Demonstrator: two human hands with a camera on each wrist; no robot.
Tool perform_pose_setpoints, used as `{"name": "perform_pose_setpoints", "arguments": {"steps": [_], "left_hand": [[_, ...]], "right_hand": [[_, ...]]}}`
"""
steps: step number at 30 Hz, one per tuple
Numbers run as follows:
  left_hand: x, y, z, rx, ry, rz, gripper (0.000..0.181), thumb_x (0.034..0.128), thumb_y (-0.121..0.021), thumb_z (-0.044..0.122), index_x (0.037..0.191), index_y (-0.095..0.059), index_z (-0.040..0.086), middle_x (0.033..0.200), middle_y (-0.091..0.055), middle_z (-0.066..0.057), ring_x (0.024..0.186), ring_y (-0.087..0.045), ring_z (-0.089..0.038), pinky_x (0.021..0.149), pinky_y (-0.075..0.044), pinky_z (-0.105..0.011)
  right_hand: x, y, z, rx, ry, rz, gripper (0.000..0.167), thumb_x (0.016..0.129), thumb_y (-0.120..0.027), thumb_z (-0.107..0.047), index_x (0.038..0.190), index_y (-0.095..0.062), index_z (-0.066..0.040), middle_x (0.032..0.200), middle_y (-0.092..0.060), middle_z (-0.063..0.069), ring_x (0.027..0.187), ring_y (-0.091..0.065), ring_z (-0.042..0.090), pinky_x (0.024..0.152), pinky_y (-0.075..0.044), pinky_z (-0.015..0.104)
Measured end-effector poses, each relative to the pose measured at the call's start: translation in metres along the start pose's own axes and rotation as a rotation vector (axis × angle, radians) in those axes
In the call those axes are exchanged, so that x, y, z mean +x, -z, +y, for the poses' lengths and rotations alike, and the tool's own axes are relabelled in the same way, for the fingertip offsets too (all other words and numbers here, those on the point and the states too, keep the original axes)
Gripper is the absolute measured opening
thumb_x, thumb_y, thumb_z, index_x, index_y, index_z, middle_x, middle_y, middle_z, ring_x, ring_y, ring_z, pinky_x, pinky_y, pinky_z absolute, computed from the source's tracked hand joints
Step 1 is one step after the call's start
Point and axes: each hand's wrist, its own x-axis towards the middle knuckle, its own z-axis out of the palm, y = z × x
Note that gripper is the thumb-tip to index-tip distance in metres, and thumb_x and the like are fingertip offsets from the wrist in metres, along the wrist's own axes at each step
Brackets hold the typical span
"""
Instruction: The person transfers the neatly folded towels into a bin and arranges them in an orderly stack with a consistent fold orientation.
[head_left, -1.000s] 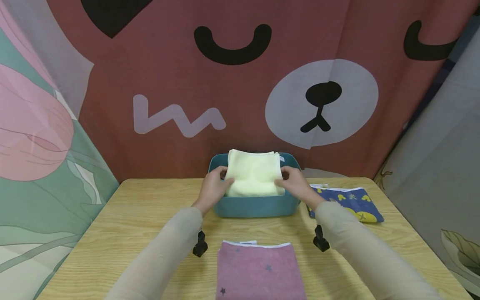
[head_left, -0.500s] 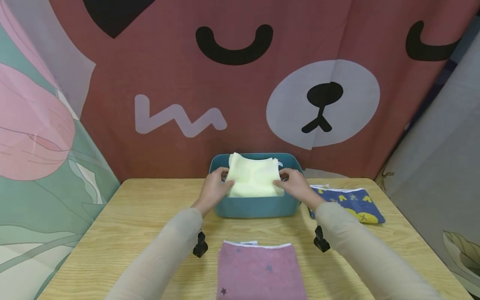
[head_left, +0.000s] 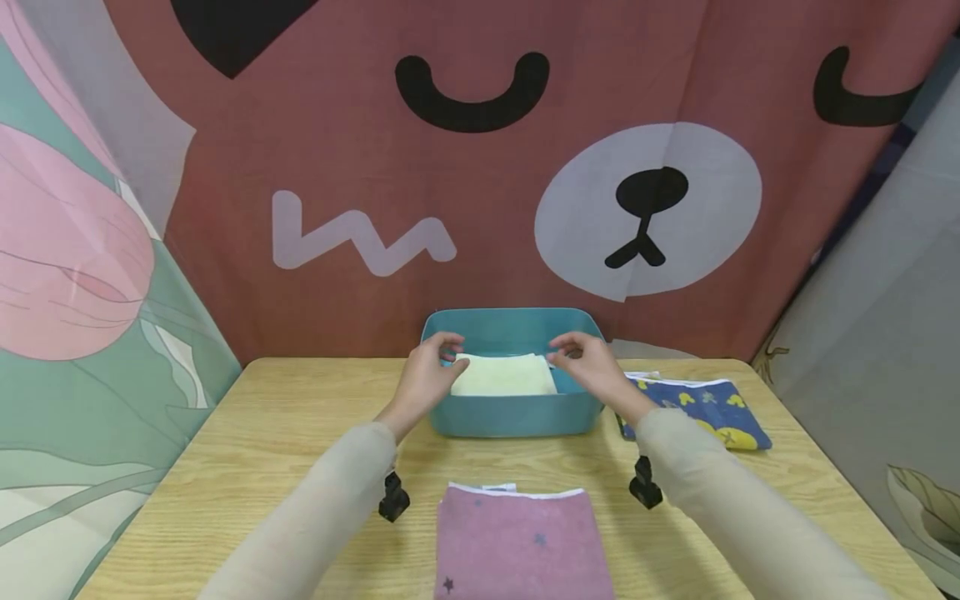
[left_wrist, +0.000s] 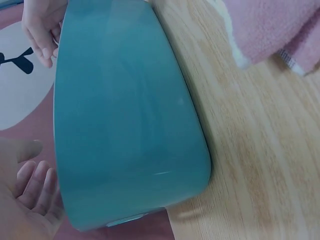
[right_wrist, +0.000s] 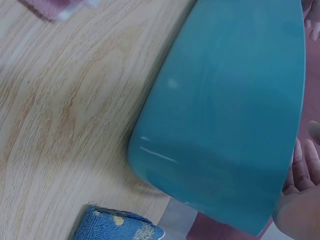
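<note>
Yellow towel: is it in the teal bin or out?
In: the yellow towel lies inside the teal bin, its near edge hidden behind the front wall.

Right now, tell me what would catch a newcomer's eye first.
Probably the huge cartoon animal face on the reddish backdrop, behind the table. Next would likely come the teal bin at the table's far edge, with a pale yellow cloth inside. After that, the pink cloth at the head view's bottom and the blue-and-yellow cloth right of the bin.
</note>
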Motion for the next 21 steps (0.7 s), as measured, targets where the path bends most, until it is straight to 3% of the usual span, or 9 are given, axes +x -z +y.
{"name": "perform_pose_setpoints", "arguments": {"steps": [13, 21], "left_hand": [[-0.016, 0.01, 0.008, -0.086, 0.002, 0.041, 0.029, 0.0947, -0.069, 0.015, 0.123, -0.064, 0.011, 0.11, -0.066, -0.003, 0.1, -0.061, -0.019, 0.086, -0.053, -0.036], [-0.032, 0.018, 0.015, -0.138, -0.016, 0.055, 0.025, 0.0942, -0.07, 0.017, 0.119, -0.066, 0.014, 0.106, -0.067, 0.001, 0.094, -0.062, -0.016, 0.081, -0.051, -0.036]], "right_hand": [[-0.019, 0.008, -0.006, 0.018, 0.062, 0.038, 0.026, 0.098, -0.065, -0.021, 0.119, -0.066, -0.005, 0.104, -0.066, 0.011, 0.097, -0.061, 0.027, 0.078, -0.05, 0.039], [-0.036, 0.013, -0.009, 0.028, 0.095, 0.078, 0.024, 0.098, -0.065, -0.019, 0.117, -0.066, -0.005, 0.104, -0.066, 0.011, 0.098, -0.059, 0.027, 0.08, -0.048, 0.039]]}}
